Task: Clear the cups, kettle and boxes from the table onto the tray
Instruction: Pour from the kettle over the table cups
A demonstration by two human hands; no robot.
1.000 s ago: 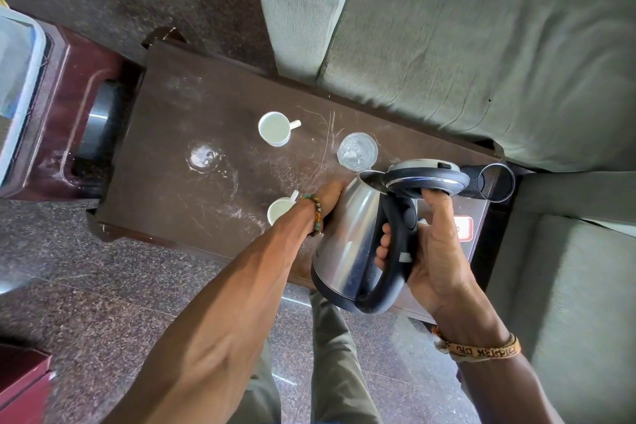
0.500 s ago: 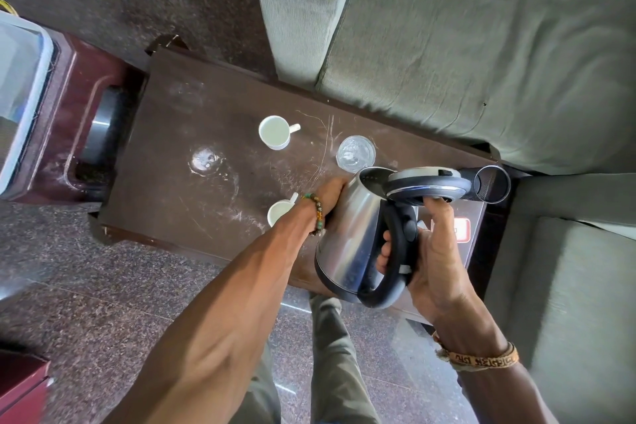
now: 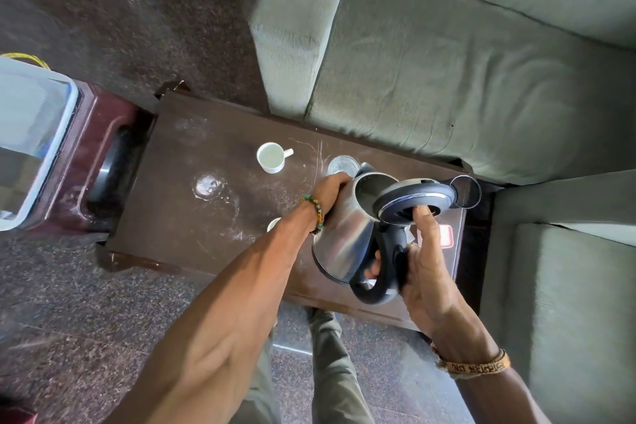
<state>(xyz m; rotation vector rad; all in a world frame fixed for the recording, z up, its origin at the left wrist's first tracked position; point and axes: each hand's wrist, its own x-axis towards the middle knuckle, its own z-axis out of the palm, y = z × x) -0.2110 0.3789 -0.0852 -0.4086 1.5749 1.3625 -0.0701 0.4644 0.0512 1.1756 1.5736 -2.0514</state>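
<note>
Lifted higher, kettle (image 3: pixel 344 234) lid (image 3: pixel 414 200) gapes; box (image 3: pixel 434 237) label unreadable.

My left forearm covers most of the second cup (image 3: pixel 273 224), the kettle (image 3: pixel 347 237) hides part of the glass (image 3: pixel 340 164), and the box (image 3: pixel 434 237) behind my right hand (image 3: pixel 426 272) barely shows.

the steel kettle (image 3: pixel 344 234) with a black handle is tilted above the dark surface (image 3: pixel 179 217), its lid (image 3: pixel 414 200) swung open. a white cup (image 3: pixel 271 158) stands upright farther back, a clear glass (image 3: pixel 341 165) just behind the kettle, and another white cup (image 3: pixel 274 224) is mostly hidden.
</note>
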